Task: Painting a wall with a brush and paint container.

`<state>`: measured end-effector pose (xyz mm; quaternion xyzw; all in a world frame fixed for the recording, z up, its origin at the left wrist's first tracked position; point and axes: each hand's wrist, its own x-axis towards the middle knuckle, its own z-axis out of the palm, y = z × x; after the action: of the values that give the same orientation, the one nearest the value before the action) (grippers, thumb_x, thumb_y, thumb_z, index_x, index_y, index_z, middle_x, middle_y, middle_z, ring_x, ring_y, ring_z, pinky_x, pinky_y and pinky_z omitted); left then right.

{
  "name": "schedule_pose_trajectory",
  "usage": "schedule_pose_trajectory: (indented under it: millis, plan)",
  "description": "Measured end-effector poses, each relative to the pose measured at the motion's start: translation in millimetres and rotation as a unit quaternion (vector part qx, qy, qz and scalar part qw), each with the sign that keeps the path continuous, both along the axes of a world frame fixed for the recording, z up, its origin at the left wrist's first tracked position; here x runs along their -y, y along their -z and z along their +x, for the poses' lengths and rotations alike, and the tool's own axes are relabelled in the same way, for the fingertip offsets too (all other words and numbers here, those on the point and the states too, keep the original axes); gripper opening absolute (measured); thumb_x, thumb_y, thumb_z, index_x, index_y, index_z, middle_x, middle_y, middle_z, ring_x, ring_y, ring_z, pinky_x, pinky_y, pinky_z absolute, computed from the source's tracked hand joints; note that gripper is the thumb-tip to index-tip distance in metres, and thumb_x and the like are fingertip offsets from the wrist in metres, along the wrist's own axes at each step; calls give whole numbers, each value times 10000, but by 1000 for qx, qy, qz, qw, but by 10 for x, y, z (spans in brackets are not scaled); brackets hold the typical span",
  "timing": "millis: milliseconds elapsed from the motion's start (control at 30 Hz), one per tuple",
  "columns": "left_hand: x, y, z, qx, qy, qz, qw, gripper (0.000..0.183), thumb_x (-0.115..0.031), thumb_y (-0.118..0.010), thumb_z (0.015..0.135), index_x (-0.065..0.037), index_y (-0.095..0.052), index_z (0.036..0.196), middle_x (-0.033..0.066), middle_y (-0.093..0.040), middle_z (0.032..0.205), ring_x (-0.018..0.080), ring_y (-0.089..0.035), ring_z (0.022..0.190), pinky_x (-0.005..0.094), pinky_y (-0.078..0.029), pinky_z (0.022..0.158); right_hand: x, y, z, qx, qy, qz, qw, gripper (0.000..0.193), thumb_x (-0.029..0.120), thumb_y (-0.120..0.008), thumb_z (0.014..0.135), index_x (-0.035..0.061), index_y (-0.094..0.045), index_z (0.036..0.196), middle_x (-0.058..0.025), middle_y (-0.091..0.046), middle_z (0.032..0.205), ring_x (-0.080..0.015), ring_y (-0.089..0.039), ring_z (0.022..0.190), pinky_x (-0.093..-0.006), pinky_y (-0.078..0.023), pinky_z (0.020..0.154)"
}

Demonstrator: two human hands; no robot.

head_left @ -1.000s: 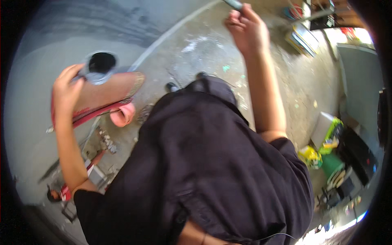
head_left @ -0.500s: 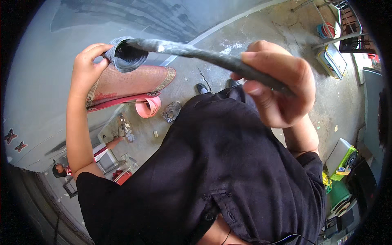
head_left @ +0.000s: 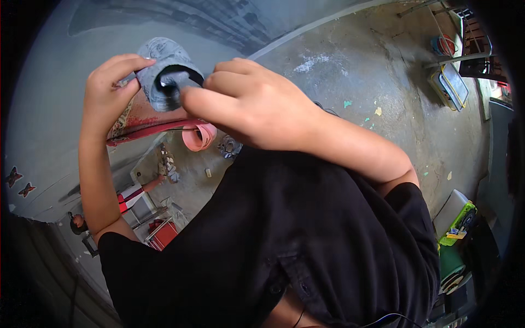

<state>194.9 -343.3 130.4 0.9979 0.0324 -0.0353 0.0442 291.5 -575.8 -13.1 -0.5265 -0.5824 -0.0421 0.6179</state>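
My left hand point(head_left: 112, 87) grips the side of a round, open-mouthed container point(head_left: 164, 50) smeared with grey paint. Its mouth is tilted toward me, and the inside looks dark and wet. At that mouth is my right hand point(head_left: 246, 101), its fingers closed around a grey-smeared stick point(head_left: 178, 79) that reaches into the container. Most of the stick is hidden by my fingers and the rim, and its far end cannot be made out. Close behind both hands rises a grey wall point(head_left: 109, 33) with darker streaks.
Below the container lie a red rug point(head_left: 145, 119) and a pink bucket point(head_left: 198, 138). A person point(head_left: 131, 197) in red and white is at the lower left. Concrete floor point(head_left: 372, 82) stretches to the right, with a lidded clear bin point(head_left: 451, 87) and a green-edged box point(head_left: 458, 218) along that side.
My right hand has swung left and turned over, bringing the stick from stretched across the view to deep in the container. The container has tipped more toward me.
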Motion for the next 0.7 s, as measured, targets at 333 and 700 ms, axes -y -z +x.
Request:
schedule_pose_trajectory:
  millis: [333, 700]
  plan:
    - [67, 102, -68, 14, 22, 41, 999, 326, 53, -615, 737, -48, -744, 1018, 127, -721, 976, 270, -686, 898, 345, -541, 788, -103, -80, 53, -78, 1, 22, 997, 307, 69, -696, 694, 62, -517, 944, -124, -591, 686, -370, -607, 706, -461, -485, 650]
    - [-104, 476, -144, 14, -51, -91, 994, 335, 60, -611, 731, -24, -739, 1029, 136, -725, 994, 259, -696, 914, 330, -544, 821, -193, 1, 121, -109, -16, -47, 993, 197, 80, -674, 841, 48, -526, 967, -171, -606, 703, -397, -610, 711, -482, -473, 628]
